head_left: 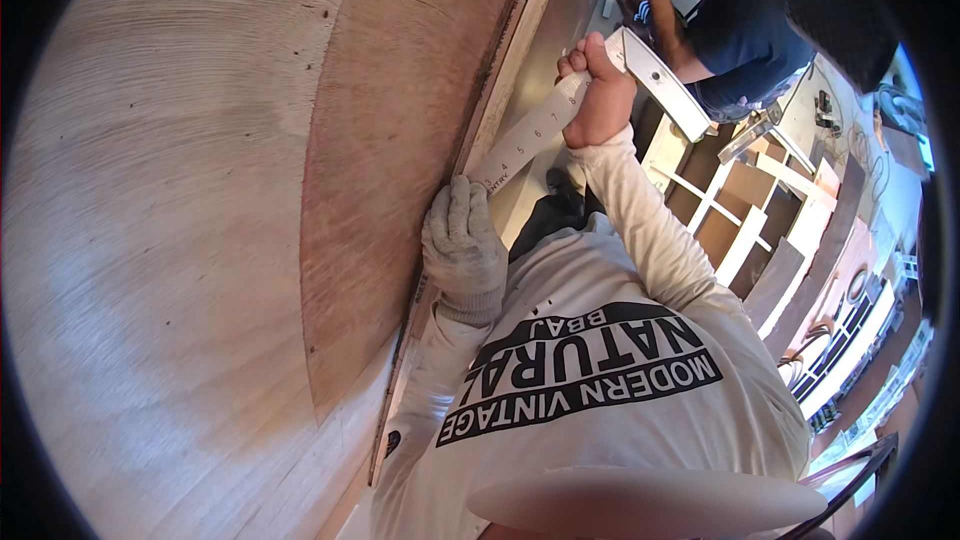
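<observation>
Right grip (603, 105), bare, is closed around a white L-shaped carpenter's square (530, 135) near its corner; the numbered blade slants left to the near edge of a large plywood panel (200, 190). Left grip (463, 245), gloved, lies on that edge with fingers together beside the blade's end; whether it clasps anything, I cannot tell. Far right is a co-worker (750, 45) in dark clothing.

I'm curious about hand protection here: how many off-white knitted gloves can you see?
1. The off-white knitted glove covers the person's left hand, beside the large wooden panel; the right hand, gripping a flat white strip, is bare. Others may be hidden in the background.
</observation>
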Demonstrator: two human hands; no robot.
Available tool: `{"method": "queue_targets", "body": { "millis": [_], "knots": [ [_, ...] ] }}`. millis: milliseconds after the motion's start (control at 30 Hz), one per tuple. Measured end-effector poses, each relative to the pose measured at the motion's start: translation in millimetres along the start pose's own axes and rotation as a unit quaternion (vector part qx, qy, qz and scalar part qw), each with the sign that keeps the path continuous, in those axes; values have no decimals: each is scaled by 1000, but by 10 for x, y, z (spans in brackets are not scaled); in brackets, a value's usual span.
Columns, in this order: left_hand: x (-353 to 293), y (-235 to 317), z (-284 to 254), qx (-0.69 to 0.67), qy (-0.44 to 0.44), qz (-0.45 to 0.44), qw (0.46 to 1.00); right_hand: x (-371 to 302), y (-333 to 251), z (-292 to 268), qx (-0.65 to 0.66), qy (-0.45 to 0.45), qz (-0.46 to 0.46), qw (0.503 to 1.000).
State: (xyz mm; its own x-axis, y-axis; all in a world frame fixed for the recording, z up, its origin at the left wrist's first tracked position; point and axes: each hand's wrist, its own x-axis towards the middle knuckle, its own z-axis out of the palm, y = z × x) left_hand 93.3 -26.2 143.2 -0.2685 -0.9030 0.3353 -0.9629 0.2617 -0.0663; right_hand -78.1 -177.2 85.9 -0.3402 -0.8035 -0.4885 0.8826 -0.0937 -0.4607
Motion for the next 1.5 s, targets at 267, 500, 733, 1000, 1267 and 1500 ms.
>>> {"method": "queue_targets", "body": {
  "millis": [267, 500, 733, 1000, 1267, 1500],
  "knots": [
    [63, -29, 42, -6, 7, 10, 1000, 67, 13, 77, -42, -15, -27, 999],
    [151, -4, 92, -5, 13, 22, 1000, 215, 60, 138, -151, 16, -73, 986],
    [207, 44, 89, 9, 15, 5, 1000, 209, 18, 266, -167, 43, -37, 984],
    [215, 67, 59, -15, 4, 2, 1000, 229, -32, 268, -170, 40, -39, 984],
    [254, 80, 104, 5, 3, -8, 1000, 199, -119, 392, -231, 67, 2, 971],
    [445, 70, 30, -49, -18, -13, 999, 284, -163, 133, -102, 20, -49, 993]
  ]
}}
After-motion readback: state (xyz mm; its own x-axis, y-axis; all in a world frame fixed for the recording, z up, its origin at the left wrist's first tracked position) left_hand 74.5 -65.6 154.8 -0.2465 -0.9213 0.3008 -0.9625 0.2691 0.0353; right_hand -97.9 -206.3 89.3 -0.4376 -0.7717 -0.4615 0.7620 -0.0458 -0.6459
